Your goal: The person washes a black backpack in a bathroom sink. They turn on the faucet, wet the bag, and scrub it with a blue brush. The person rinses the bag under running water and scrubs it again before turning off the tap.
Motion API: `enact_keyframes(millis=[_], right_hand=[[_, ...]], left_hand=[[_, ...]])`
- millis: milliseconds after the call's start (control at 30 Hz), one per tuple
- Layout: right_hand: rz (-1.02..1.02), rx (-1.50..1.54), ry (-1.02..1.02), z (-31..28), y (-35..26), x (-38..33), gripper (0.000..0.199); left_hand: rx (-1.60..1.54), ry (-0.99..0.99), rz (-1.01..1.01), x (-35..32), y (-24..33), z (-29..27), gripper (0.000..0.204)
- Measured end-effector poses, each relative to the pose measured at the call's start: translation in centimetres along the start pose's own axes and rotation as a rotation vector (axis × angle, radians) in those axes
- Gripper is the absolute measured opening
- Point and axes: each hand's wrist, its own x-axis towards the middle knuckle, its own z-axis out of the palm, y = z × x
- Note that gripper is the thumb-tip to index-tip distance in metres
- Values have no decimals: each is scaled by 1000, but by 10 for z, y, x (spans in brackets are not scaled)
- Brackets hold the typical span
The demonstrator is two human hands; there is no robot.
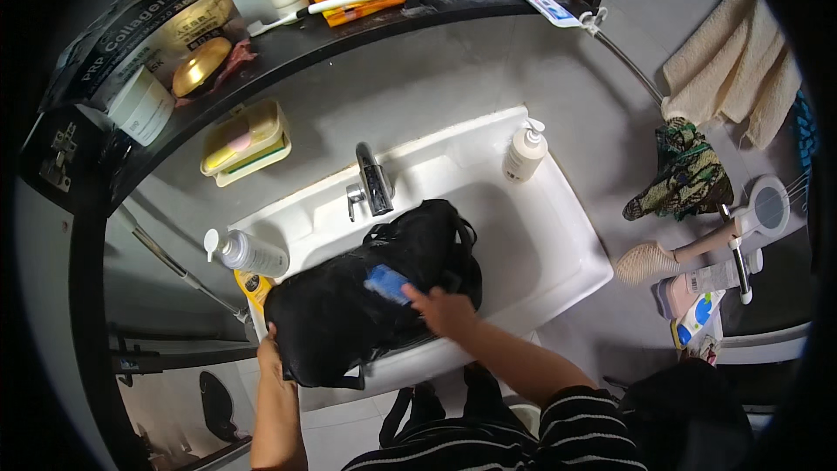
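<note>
A single head-worn fisheye view looks steeply down from above the person's own chest onto a white sink [558, 235] that fills the middle of the frame, close enough that both forearms enter from the lower edge and the striped sleeves show at the bottom centre. It faces the wall behind the basin, with the tap [373, 181] just above centre and a dark shelf [349, 35] curving across the upper left, its straight edge bent by the lens. The round picture fades to black at the corners, towels [737, 61] sit at the upper right rim, and no second view shares the scene.
</note>
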Motion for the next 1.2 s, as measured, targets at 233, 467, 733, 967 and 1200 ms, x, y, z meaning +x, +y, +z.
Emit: enact_keyframes(millis=[233, 467, 733, 967, 1200], right_hand=[[174, 69, 4, -34, 25, 29, 43], [272, -64, -286, 10, 82, 40, 41], [8, 131, -204, -16, 43, 36, 97], [-15, 210, 93, -81, 56, 46, 31], [-134, 165, -146, -189, 40, 84, 55]], left_hand=[[468, 145, 246, 9, -28, -55, 70], [1422, -51, 1166, -96, -79, -34, 141], [978, 26, 1119, -42, -87, 3, 78], [625, -134, 958, -89, -38, 43, 47], [245, -243, 920, -100, -4, 55, 33]])
